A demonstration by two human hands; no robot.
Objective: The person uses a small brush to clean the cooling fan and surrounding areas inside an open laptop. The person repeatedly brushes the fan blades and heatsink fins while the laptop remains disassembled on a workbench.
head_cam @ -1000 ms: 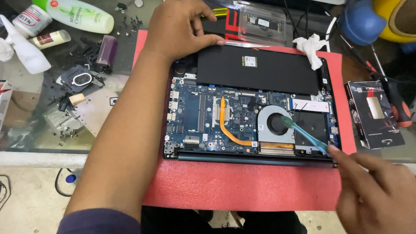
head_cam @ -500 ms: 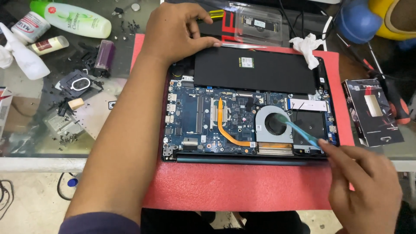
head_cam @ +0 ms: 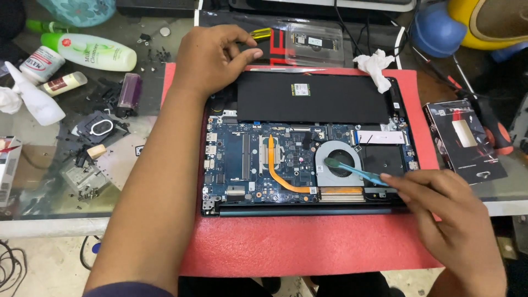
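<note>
Brush lay slantwise, bristle head up-left on the cooling fan of the opened laptop, handle pinched by right hand fingers. Left hand, fingers curled, pressed the laptop's far-left corner on red mat.

One opened laptop, one cooling fan, one teal brush, one red mat, two hands, three bottles, one white tissue, two small boxes
</note>
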